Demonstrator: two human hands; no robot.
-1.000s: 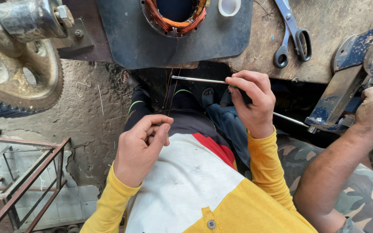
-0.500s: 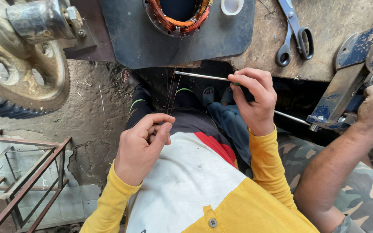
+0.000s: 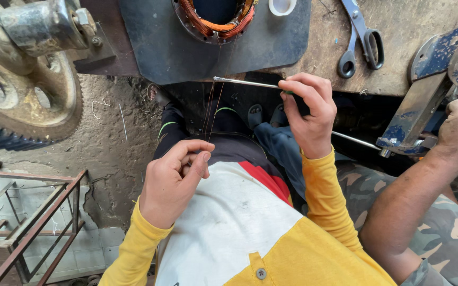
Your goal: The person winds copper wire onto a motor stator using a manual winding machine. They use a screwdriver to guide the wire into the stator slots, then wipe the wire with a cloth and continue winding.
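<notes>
My right hand (image 3: 307, 114) grips a thin metal rod (image 3: 242, 82) that points left, its tip just under the bench edge. Thin copper wires (image 3: 209, 108) run down from an orange-wound motor stator (image 3: 214, 18) set in a dark plate (image 3: 157, 45) to my left hand (image 3: 175, 177), which pinches them between thumb and fingers above my lap. The wires pass close to the rod's tip. Both my sleeves are yellow.
A large rusty gear wheel (image 3: 22, 90) and shaft stand at the left. Scissors (image 3: 360, 37) and a white ring (image 3: 282, 6) lie on the bench. Another person's arm (image 3: 425, 175) reaches a blue vise (image 3: 425, 85) at the right. A rusty metal frame (image 3: 22, 222) sits lower left.
My right hand with the rod has shifted slightly left and up toward the plate edge. My left hand has kept its pinch on the wires almost in place.
</notes>
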